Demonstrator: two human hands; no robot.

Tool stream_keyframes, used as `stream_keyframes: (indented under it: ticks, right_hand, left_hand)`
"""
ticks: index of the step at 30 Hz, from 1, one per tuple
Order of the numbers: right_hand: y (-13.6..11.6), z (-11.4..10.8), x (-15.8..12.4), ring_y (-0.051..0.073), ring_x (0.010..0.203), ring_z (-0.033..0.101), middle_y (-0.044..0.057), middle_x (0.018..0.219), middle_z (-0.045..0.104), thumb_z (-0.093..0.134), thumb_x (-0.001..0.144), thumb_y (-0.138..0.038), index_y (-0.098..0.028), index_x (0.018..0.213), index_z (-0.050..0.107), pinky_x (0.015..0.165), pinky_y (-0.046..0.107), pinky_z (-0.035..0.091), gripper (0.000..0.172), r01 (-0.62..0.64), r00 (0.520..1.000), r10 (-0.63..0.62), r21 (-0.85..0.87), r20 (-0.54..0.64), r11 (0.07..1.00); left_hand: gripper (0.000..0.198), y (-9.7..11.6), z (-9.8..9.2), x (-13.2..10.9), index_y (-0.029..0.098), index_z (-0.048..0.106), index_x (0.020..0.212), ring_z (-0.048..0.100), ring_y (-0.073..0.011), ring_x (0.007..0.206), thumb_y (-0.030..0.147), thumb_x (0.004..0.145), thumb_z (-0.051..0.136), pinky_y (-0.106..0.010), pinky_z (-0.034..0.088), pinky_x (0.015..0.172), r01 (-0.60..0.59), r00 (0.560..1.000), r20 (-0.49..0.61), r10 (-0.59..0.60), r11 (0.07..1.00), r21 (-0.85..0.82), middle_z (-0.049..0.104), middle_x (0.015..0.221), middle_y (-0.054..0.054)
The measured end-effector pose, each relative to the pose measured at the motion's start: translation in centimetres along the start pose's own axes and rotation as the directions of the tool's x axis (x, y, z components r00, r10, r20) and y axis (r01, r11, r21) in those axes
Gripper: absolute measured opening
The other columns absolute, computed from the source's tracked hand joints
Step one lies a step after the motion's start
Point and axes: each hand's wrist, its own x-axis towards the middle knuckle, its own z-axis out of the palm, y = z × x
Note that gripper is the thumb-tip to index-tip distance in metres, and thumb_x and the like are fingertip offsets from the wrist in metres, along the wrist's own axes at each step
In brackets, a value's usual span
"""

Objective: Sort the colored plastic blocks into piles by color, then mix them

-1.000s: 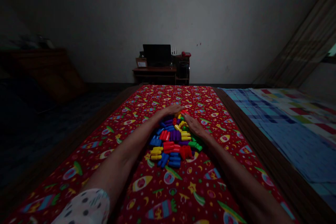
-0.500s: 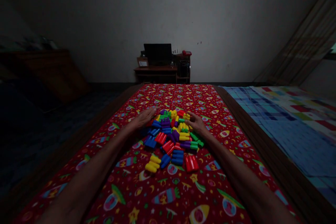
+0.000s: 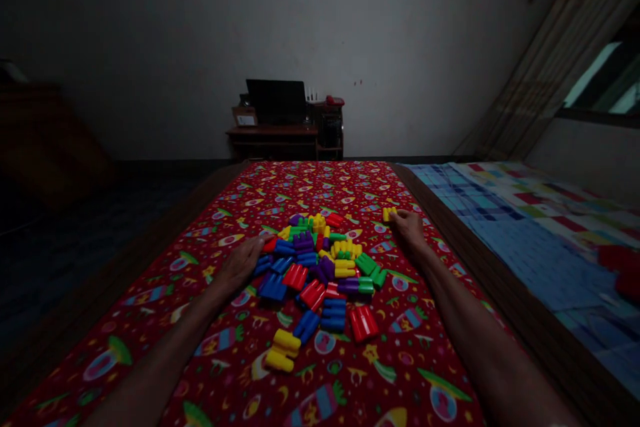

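Note:
A heap of plastic building blocks [image 3: 320,267] in red, blue, yellow, green and purple lies on a red patterned sheet [image 3: 310,373]. My left hand [image 3: 240,265] rests palm down at the heap's left edge, fingers flat beside blue blocks. Off to the right of the heap, my right hand [image 3: 409,227] lies apart from it, with its fingertips touching a lone yellow block [image 3: 388,213]. Whether those fingers grip the block is hard to make out in the dim light.
The sheet covers a long mattress with a dark wooden edge [image 3: 505,280] on its right. A checked blanket [image 3: 540,233] lies beyond that edge. A desk with a dark screen [image 3: 280,113] stands at the far wall. The left side is dark floor.
Both hands left the top of the heap and moved apart. The blocks spread out. My right hand swung right to a lone yellow block; my left slid to the heap's left edge.

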Motion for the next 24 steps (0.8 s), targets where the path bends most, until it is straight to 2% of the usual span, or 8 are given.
stream_keyframes:
  ticks: [5,13,15,16,17,19,21,24]
  right_hand:
    - [1.1,-2.0,1.6,0.014,0.052,0.057,0.003,0.059,0.064,0.062,0.066,-0.032,-0.013,0.079,0.066,0.048,0.023,0.043,0.023,-0.124,0.988,0.142,0.252,-0.054,0.960]
    - [-0.4,-2.4,0.9,0.016,0.060,0.060,0.008,0.075,0.068,0.047,0.073,-0.024,-0.007,0.106,0.067,0.053,0.024,0.044,0.043,-0.045,0.991,0.032,-0.098,-0.128,0.994]
    - [-1.9,-1.4,-0.5,0.017,0.066,0.061,0.009,0.079,0.068,0.047,0.075,-0.023,-0.009,0.095,0.070,0.058,0.024,0.044,0.034,0.098,0.995,-0.103,-0.185,-0.015,0.978]
    - [-2.7,-0.8,-1.3,0.016,0.067,0.060,0.007,0.077,0.068,0.048,0.075,-0.024,-0.010,0.087,0.071,0.058,0.024,0.043,0.029,0.197,0.976,-0.172,-0.206,0.131,0.959]
    - [-3.5,-0.1,-2.3,0.015,0.066,0.058,0.004,0.073,0.066,0.050,0.076,-0.025,-0.012,0.081,0.071,0.058,0.023,0.041,0.025,0.294,0.922,-0.220,-0.205,0.319,0.934]
    - [-5.0,1.1,-4.1,0.012,0.059,0.052,-0.001,0.063,0.060,0.055,0.076,-0.028,-0.014,0.073,0.070,0.054,0.021,0.036,0.021,0.416,0.727,-0.224,-0.157,0.649,0.896]
    - [-5.9,2.1,-5.3,0.009,0.054,0.046,-0.004,0.058,0.055,0.059,0.075,-0.029,-0.014,0.071,0.068,0.051,0.020,0.031,0.018,0.445,0.565,-0.177,-0.117,0.806,0.888]
    - [-6.1,2.7,-5.7,0.008,0.054,0.043,-0.005,0.059,0.055,0.061,0.071,-0.024,-0.014,0.069,0.065,0.050,0.020,0.030,0.011,0.408,0.505,-0.133,-0.099,0.853,0.908]
  left_hand:
    - [0.066,-0.6,0.2,0.1,0.013,0.064,0.119,0.060,-0.0263,0.116,0.054,0.090,0.022,-0.039,0.042,0.105,-0.003,1.000,0.019,0.003,1.000,0.013,0.065,0.125,-0.012]
    - [0.065,-0.6,0.3,0.2,0.017,0.066,0.115,0.059,-0.0253,0.117,0.056,0.090,0.020,-0.039,0.042,0.105,-0.022,1.000,0.008,0.022,0.999,0.043,0.066,0.124,-0.010]
    - [0.065,-0.7,0.3,0.2,0.018,0.066,0.115,0.059,-0.0251,0.116,0.057,0.090,0.021,-0.040,0.043,0.105,-0.025,1.000,0.003,0.025,0.999,0.039,0.066,0.124,-0.010]
    - [0.065,-0.7,0.4,0.2,0.018,0.066,0.115,0.060,-0.0252,0.116,0.057,0.090,0.021,-0.040,0.043,0.105,-0.025,1.000,0.001,0.025,0.999,0.037,0.066,0.124,-0.010]
    - [0.065,-0.8,0.4,0.2,0.018,0.066,0.115,0.060,-0.0253,0.116,0.057,0.090,0.021,-0.041,0.043,0.105,-0.025,1.000,0.000,0.025,0.999,0.034,0.066,0.123,-0.010]
    - [0.065,-0.8,0.4,0.2,0.018,0.066,0.114,0.060,-0.0255,0.116,0.057,0.090,0.021,-0.041,0.043,0.105,-0.024,1.000,-0.001,0.024,0.999,0.032,0.066,0.124,-0.010]
    - [0.065,-0.8,0.5,0.2,0.018,0.066,0.115,0.059,-0.0255,0.117,0.057,0.090,0.021,-0.040,0.042,0.105,-0.023,1.000,-0.001,0.023,0.999,0.032,0.066,0.124,-0.011]
    - [0.066,-0.6,0.4,0.2,0.016,0.066,0.115,0.059,-0.0263,0.117,0.057,0.089,0.021,-0.040,0.043,0.105,-0.021,1.000,-0.007,0.022,0.999,0.039,0.066,0.123,-0.011]
